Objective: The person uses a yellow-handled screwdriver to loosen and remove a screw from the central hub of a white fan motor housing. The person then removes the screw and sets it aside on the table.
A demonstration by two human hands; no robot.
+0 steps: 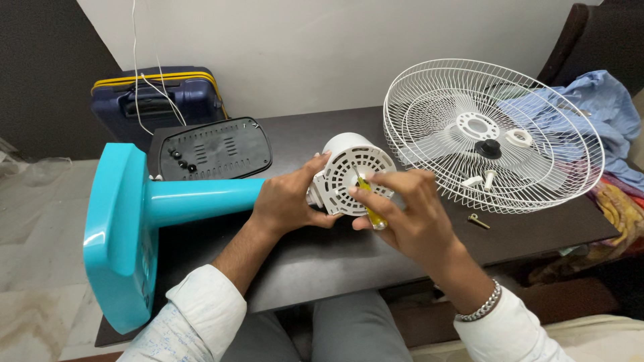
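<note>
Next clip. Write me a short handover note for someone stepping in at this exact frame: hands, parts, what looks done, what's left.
Left hand: grips the white motor housing at the top of the turquoise fan stand, which lies on the dark table.
Right hand: holds a yellow-handled screwdriver against the housing.
Done: wire guard is off, with loose knobs inside it; one screw beside it.
Left: the housing is still on the stand.

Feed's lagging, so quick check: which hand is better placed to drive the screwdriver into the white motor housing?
Right hand: it already grips the yellow screwdriver, tip at the white motor housing. Left hand is busy steadying that housing beside the teal stand.
</note>
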